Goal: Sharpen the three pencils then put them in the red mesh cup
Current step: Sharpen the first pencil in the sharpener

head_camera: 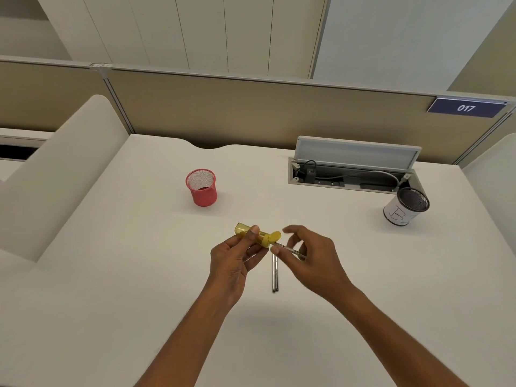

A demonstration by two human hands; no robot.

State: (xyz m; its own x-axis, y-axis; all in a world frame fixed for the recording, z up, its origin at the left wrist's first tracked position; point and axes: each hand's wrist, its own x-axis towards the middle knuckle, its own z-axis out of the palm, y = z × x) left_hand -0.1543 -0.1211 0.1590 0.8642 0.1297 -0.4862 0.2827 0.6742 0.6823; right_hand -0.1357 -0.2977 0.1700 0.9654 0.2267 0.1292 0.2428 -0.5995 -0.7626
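Held pencil: tip end hidden at mouth of yellow sharpener, shaft mostly covered by pinching right hand. Right index finger, just right of sharpener, motion-blurred. Two loose pencils below sharpener: upper ends hidden behind held pencil. Left hand grips sharpener, its fingertips hidden behind it. Left forearm and right forearm cut by bottom edge.

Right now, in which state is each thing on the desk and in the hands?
yellow sharpener: gripped by left hand.
held pencil: pinched by right hand, tip at the sharpener.
two pencils: lying side by side on desk.
red mesh cup: upright, no pencils inside.
black mesh cup: upright.
hatch lid: raised open.
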